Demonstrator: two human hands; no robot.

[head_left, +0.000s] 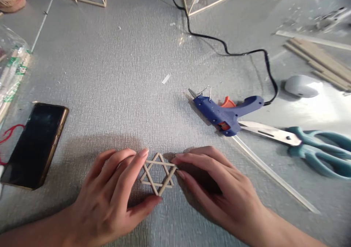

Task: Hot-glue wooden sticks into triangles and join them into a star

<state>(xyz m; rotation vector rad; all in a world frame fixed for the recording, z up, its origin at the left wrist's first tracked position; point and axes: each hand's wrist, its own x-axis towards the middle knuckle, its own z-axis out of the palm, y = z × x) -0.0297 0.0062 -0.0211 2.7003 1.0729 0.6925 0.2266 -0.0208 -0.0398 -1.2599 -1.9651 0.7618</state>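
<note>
A small six-pointed star of thin wooden sticks (161, 163) is between my two hands, just above or on the grey tabletop. My left hand (109, 192) grips it with a finger at the upper left corner and the thumb at the bottom point. Thumb and forefinger of my right hand (225, 185) pinch the upper right corner. Beyond my right hand lies a blue glue gun (212, 110) with an orange trigger, a clear glue stick (274, 174) trailing from its back. Teal-handled scissors (296, 141) lie with their blade tips against the gun.
A phone (35, 144) lies at left, near a plastic packet (13, 75). Stick frames (90, 2) stand at the back. A black cord (208, 37) runs from the gun. At right are a pale rounded object (303, 86) and flat wooden strips (320, 62).
</note>
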